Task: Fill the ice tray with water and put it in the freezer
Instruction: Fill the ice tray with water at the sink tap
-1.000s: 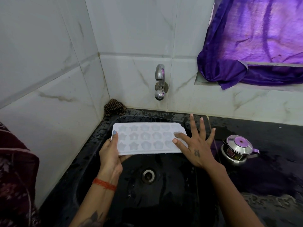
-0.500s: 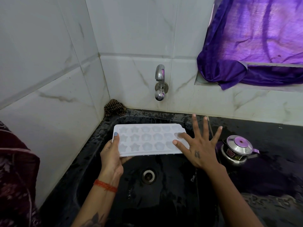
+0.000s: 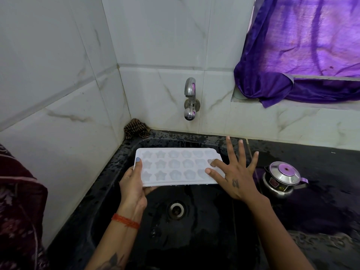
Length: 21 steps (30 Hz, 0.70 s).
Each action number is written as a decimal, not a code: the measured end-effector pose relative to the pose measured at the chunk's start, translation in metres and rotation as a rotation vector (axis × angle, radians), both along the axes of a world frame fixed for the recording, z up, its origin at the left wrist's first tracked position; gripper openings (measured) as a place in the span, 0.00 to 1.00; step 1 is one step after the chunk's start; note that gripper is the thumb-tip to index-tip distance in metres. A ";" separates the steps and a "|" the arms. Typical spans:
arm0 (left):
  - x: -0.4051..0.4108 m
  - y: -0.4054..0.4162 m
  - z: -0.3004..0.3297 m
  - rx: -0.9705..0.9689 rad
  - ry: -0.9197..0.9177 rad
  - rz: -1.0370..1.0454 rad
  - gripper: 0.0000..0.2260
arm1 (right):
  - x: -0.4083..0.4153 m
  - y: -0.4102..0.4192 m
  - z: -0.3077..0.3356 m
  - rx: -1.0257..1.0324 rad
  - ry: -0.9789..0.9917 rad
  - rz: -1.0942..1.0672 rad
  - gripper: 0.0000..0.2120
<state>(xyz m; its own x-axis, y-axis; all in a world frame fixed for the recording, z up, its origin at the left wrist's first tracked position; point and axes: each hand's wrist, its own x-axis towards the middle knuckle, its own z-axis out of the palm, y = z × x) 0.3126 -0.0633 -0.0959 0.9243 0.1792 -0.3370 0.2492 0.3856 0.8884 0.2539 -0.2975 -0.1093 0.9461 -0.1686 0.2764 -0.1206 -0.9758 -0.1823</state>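
Note:
A white ice tray (image 3: pixel 175 168) with star and flower moulds is held level over the black sink (image 3: pixel 109 172). My left hand (image 3: pixel 133 184) grips its left end, thumb on top and fingers underneath. My right hand (image 3: pixel 233 172) is spread flat, its thumb and forefinger resting on the tray's right end, the other fingers fanned out beyond it. The steel tap (image 3: pixel 190 100) sticks out of the tiled wall above the tray; no water runs from it. Whether the moulds hold water I cannot tell.
A small steel kettle (image 3: pixel 282 178) with a purple-tinted lid stands on the wet black counter right of the sink. A brown scrub cloth (image 3: pixel 136 128) sits in the back left corner. The drain (image 3: pixel 176 209) lies below the tray. A purple curtain (image 3: pixel 302 45) hangs at upper right.
The tray has stayed nearly level over the sink. My right hand has shifted slightly right and up along the tray's end, fingers still spread.

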 end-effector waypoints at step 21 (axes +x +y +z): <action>0.001 -0.002 0.002 -0.002 0.007 0.003 0.07 | 0.002 0.000 0.002 0.060 0.025 0.018 0.41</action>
<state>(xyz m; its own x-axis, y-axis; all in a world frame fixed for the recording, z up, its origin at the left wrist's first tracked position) 0.3132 -0.0648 -0.0937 0.9213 0.1819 -0.3438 0.2541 0.3879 0.8860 0.2557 -0.2978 -0.1073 0.9556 -0.1669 0.2427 -0.1083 -0.9653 -0.2375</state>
